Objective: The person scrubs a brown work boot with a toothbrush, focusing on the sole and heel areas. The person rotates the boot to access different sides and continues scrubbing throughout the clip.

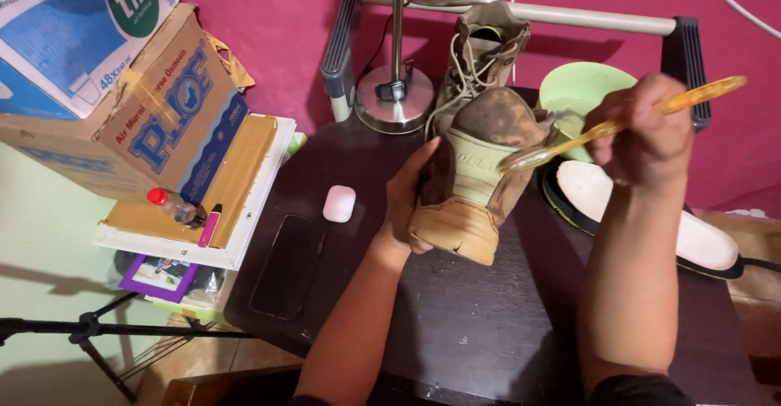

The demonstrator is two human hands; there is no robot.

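Gripping the tan work boot (472, 182) from its left side, the left hand (404, 203) is closed around the heel area, with the thumb lying up along the dark, soiled upper. The boot is tilted with its heel and sole toward the camera and its laced shaft pointing away toward the lamp base (394, 97); it is held over the dark table (455, 325), and whether the sole rests on the surface cannot be determined. The right hand (643, 125) is closed in a fist around the handle of a translucent orange toothbrush (626, 121); the bristle end sits at the rear of the boot, touching or just beside the pale heel panel. A green bowl (582, 93) stands behind the right hand, and a white insole (651, 215) lies on the table beneath the right forearm. A black phone (286, 264) and a small pink case (339, 203) lie left of the boot. A cardboard box (138, 105) stands at far left.
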